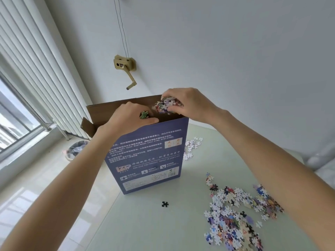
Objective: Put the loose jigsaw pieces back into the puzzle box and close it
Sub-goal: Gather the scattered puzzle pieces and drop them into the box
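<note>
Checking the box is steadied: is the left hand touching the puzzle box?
Touching: the head view shows the left hand gripping the puzzle box by its top rim.

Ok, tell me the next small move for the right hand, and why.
Probably loosen the right hand and let its handful of jigsaw pieces drop: it already hovers over the open top of the upright blue cardboard puzzle box, which the left hand steadies at the rim.
</note>
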`<action>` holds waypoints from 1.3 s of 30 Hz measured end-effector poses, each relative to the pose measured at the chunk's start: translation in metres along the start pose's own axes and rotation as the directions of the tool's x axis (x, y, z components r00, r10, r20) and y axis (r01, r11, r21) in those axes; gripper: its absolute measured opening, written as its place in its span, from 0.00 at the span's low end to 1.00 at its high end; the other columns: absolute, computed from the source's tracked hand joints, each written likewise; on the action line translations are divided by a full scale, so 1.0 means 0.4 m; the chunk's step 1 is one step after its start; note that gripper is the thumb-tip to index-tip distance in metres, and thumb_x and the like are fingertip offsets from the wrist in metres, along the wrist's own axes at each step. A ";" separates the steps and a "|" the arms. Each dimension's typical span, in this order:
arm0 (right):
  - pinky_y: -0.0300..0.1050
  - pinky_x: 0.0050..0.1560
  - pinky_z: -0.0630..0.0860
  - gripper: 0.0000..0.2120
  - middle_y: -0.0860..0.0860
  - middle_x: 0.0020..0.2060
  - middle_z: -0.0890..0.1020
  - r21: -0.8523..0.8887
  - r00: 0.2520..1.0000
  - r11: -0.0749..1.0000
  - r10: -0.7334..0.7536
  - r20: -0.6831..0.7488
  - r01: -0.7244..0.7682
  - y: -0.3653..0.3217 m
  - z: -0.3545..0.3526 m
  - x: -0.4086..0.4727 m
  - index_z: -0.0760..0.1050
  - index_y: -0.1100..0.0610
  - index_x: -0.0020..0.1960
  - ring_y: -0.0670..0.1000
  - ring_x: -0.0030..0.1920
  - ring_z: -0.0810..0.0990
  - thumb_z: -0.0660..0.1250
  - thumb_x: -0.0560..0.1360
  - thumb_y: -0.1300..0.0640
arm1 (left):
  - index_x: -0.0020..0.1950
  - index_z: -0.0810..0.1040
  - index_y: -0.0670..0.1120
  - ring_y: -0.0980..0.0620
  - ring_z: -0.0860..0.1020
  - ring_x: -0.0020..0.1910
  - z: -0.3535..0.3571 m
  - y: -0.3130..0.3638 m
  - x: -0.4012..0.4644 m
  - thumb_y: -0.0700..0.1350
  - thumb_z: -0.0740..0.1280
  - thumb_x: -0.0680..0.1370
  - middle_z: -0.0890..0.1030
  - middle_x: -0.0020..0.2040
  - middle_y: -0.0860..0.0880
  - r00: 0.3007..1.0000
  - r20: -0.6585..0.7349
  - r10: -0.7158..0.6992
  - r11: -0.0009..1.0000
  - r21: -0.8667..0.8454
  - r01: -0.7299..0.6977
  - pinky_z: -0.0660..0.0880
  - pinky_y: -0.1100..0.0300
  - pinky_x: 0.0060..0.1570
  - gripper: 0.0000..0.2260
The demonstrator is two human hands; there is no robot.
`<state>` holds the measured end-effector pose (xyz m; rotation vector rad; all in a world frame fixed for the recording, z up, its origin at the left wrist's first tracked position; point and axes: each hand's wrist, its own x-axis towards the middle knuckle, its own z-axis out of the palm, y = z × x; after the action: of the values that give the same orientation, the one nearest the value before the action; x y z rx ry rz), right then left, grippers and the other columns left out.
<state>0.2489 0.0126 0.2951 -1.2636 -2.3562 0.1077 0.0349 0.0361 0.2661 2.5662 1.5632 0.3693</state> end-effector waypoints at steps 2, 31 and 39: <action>0.47 0.48 0.74 0.14 0.50 0.52 0.82 -0.040 0.999 0.999 -0.025 0.033 0.027 0.000 0.017 0.001 0.75 0.54 0.59 0.53 0.48 0.79 0.68 0.74 0.57 | 0.48 0.79 0.56 0.49 0.76 0.37 -0.003 0.000 -0.010 0.66 0.61 0.72 0.79 0.36 0.51 0.999 -0.040 -0.017 1.000 0.019 0.018 0.72 0.58 0.36 0.17; 0.50 0.52 0.75 0.14 0.48 0.51 0.81 0.046 0.970 0.987 -0.160 0.183 0.154 -0.051 0.105 0.082 0.78 0.52 0.58 0.49 0.51 0.79 0.70 0.72 0.59 | 0.46 0.82 0.56 0.54 0.77 0.38 0.007 -0.047 -0.118 0.55 0.69 0.73 0.81 0.39 0.58 0.970 -0.207 0.126 0.992 0.008 -0.127 0.71 0.61 0.35 0.05; 0.49 0.51 0.76 0.08 0.45 0.45 0.84 0.031 0.985 0.998 -0.056 0.165 0.052 -0.066 0.099 0.065 0.82 0.51 0.50 0.46 0.47 0.81 0.66 0.74 0.59 | 0.46 0.81 0.54 0.55 0.78 0.36 0.016 -0.036 -0.134 0.53 0.69 0.74 0.81 0.38 0.57 0.946 -0.281 0.163 0.986 0.034 -0.160 0.69 0.63 0.32 0.05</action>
<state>0.1993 0.0242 0.2764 -1.2196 -2.5188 0.2342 0.0005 -0.0045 0.2490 2.7574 1.4359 0.7791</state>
